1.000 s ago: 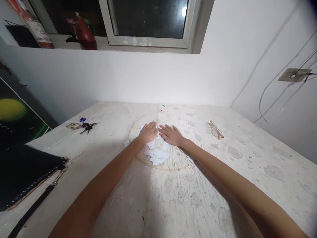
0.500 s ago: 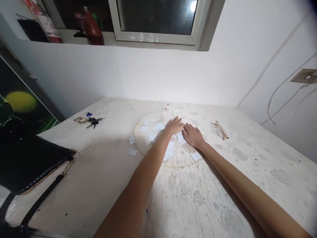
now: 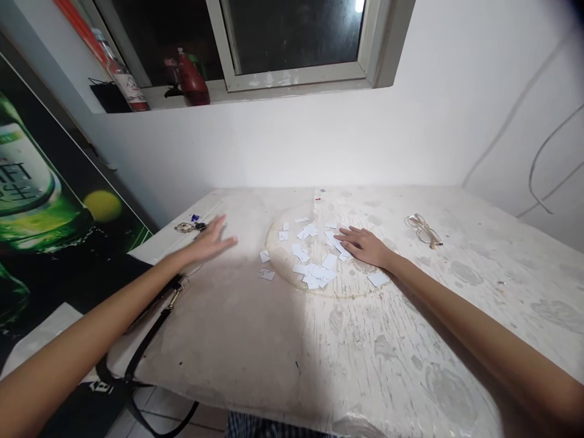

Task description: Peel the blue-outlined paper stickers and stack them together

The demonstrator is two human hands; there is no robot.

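Small white paper pieces (image 3: pixel 319 272) lie scattered and overlapping within and around a faint ring mark on the pale table (image 3: pixel 237 340). Some show faint marks. My right hand (image 3: pixel 365 246) rests palm down with fingers spread on the paper pieces (image 3: pixel 337 242) at the right of the group. My left hand (image 3: pixel 210 240) is off to the left, raised over the table with thumb and fingers apart and nothing in it. Behind it a bunch of keys (image 3: pixel 185 227) is partly hidden by the fingers.
Eyeglasses (image 3: pixel 424 231) lie right of the papers. A black bag with a strap (image 3: pixel 146 340) lies at the left, partly behind my left arm. Bottles (image 3: pixel 194 79) stand on the window sill. A wall with a hanging cable (image 3: pixel 531 176) bounds the back and right.
My left hand has left the papers and swung left toward the keys, uncovering more pieces. My right hand stays on the papers. The camera view has turned left.
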